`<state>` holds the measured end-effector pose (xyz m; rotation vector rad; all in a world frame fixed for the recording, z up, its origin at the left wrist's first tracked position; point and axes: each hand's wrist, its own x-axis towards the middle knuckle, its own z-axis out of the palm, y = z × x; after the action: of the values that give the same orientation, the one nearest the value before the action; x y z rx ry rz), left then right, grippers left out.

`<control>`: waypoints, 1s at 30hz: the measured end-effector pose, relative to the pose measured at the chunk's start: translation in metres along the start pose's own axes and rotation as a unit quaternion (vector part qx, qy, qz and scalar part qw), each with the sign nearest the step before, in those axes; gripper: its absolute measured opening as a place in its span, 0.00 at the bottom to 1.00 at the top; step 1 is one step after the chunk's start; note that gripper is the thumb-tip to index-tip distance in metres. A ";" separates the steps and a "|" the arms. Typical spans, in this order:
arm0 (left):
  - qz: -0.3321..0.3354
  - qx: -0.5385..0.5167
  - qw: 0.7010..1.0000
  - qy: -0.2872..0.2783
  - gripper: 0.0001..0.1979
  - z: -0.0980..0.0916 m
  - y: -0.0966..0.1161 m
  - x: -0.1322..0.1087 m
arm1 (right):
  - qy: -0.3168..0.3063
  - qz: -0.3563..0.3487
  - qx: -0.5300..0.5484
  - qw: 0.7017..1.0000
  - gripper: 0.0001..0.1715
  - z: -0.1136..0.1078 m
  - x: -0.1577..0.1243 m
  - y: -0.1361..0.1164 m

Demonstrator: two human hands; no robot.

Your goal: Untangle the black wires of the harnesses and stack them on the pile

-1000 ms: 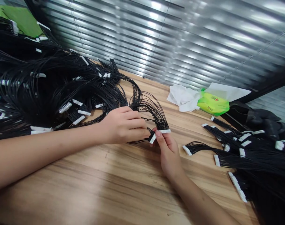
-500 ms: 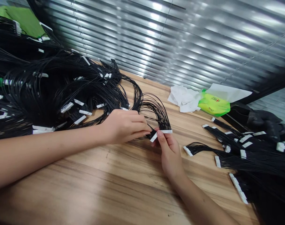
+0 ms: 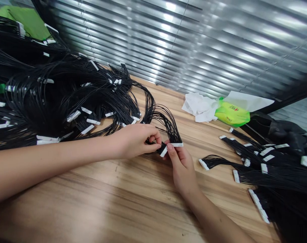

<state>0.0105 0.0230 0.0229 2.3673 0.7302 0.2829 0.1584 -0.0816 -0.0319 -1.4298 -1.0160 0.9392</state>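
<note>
Near the middle of the wooden table, my right hand pinches the white connectors of a black cable bundle between thumb and fingers. One white connector points right from the fingertips, and another white connector angles down to the left beside the thumb. My left hand is just left of them, thumb and index finger brought together at the black wires; what lies between those fingertips is too small to make out. Black wires arch up behind both hands and run left into a large heap.
A big tangle of black cables with white connectors covers the left. More cable bundles lie at the right. A green tissue pack and crumpled white paper sit at the back, before a ridged metallic wall.
My left hand has shifted slightly down and its index finger has curled toward the thumb. The connectors in my right hand have moved slightly left and down.
</note>
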 end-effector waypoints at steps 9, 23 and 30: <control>0.078 0.072 0.994 0.013 0.10 -0.003 -0.002 0.001 | -0.013 0.014 0.007 1.000 0.17 0.000 0.001 0.001; 0.340 0.088 0.929 0.118 0.18 0.002 0.022 -0.024 | -0.007 0.061 0.078 0.995 0.17 0.000 0.005 0.002; 0.104 0.237 0.943 0.207 0.09 -0.001 0.008 -0.011 | -0.036 0.029 0.031 0.998 0.17 0.000 0.003 -0.003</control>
<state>0.0048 0.0117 0.0286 2.8926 0.8057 0.7921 0.1589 -0.0786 -0.0292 -1.3880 -0.9948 1.0616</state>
